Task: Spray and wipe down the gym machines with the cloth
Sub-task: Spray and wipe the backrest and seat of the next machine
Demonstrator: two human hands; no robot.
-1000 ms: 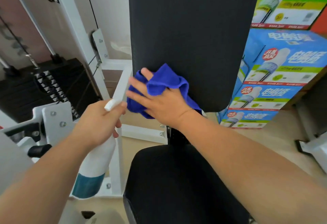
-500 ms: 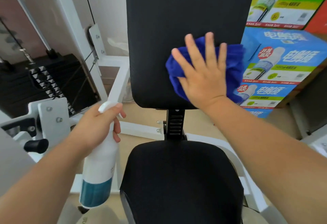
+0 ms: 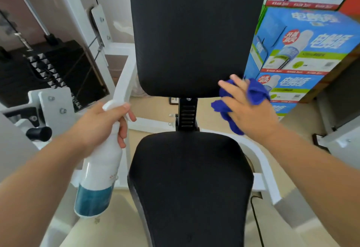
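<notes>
Right hand held the blue cloth just beside the back pad, at its bottom corner; left hand gripped the spray bottle, farther away.

Stacked printed boxes, beige floor
</notes>
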